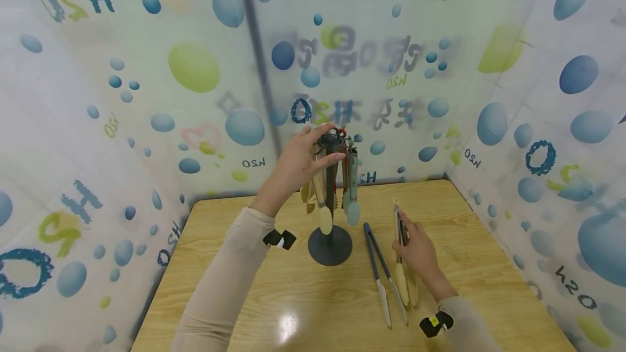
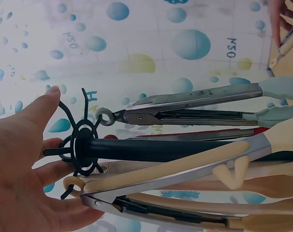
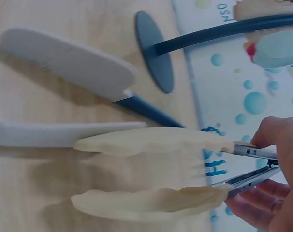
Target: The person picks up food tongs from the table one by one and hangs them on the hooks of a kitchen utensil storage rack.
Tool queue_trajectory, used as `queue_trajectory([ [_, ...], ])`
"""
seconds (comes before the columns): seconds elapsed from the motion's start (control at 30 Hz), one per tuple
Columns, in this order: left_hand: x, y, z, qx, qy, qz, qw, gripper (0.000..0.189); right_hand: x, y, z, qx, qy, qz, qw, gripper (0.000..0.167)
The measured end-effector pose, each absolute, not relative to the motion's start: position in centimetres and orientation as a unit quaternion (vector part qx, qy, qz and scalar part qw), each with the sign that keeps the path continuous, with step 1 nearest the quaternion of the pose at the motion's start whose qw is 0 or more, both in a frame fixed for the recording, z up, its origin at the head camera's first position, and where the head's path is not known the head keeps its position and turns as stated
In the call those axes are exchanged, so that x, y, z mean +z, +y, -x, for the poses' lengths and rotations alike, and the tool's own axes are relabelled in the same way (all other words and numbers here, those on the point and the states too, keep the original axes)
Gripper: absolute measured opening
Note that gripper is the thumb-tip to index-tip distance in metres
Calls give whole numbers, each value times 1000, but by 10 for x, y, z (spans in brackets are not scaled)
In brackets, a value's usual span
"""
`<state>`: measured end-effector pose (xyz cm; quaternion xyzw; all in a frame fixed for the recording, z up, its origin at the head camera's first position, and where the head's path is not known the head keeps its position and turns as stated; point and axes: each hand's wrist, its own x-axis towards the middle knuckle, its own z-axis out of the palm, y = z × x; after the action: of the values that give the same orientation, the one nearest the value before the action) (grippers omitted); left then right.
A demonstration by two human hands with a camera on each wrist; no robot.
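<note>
My left hand (image 1: 299,162) is spread at the top of a black utensil stand (image 1: 330,246), its fingers around the ring of hooks (image 2: 83,145). From these hooks hang tongs with mint-green tips (image 1: 352,211), cream tongs (image 2: 175,169) and a red-trimmed pair, partly hidden. On the right, my right hand (image 1: 418,249) grips another pair of cream tongs (image 3: 151,140) by the metal handle. Their scalloped tips stand apart, pointing toward the table's near side. Left of them lie blue-handled tongs (image 1: 374,257) with pale flat blades, spread in a narrow V.
The wooden table (image 1: 274,297) has fabric walls (image 1: 195,124) with blue and green bubble prints close behind it and on both sides. The stand's round base rests near the middle, left of the blue-handled tongs.
</note>
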<state>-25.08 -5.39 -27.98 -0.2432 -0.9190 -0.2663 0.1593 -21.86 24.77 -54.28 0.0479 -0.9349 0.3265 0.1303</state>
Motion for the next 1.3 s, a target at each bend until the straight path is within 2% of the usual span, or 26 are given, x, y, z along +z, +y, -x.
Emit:
queue_trajectory([
  [0.53,-280,-55,249,-250,-925,239,158,72,-488,238,225,342,-900,-101,253,79],
  [0.9,-280,-53,247,-230,-928,239,171,73,-442,219,222,345,-878,-147,297,81],
  [1.3,-280,-50,244,-225,-927,235,187,74,-404,194,217,381,-827,-241,338,83],
])
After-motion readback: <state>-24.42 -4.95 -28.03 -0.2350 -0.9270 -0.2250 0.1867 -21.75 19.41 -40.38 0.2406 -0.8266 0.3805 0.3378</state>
